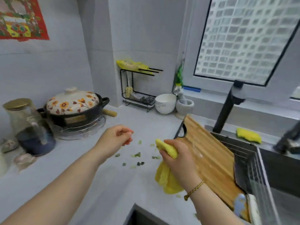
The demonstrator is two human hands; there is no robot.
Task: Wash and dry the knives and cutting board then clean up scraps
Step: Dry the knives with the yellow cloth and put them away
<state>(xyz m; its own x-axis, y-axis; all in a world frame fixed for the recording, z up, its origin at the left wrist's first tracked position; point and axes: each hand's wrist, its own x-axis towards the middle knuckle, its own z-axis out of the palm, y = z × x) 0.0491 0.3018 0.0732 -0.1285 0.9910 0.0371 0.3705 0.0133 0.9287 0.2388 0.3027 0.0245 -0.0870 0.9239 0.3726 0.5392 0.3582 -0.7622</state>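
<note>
Green vegetable scraps [137, 154] lie scattered on the white counter [97, 181] between my hands. My left hand [116, 138] hovers just above and left of them, fingers pinched together; whether a scrap sits in them I cannot tell. My right hand [177, 158] grips a yellow cloth [165, 176] at the right edge of the scraps. A wooden cutting board [209, 153] leans tilted against the sink rack, right of that hand. A dark knife blade [243, 174] rests in the rack beside the board.
A flowered clay pot [73, 108] on a wire stand and a glass jar [24, 120] stand at the left. A black rack [138, 88], white bowl [164, 103] and mortar [184, 108] occupy the back corner. Black faucet [227, 109], yellow sponge [248, 135] and sink [279, 172] are right.
</note>
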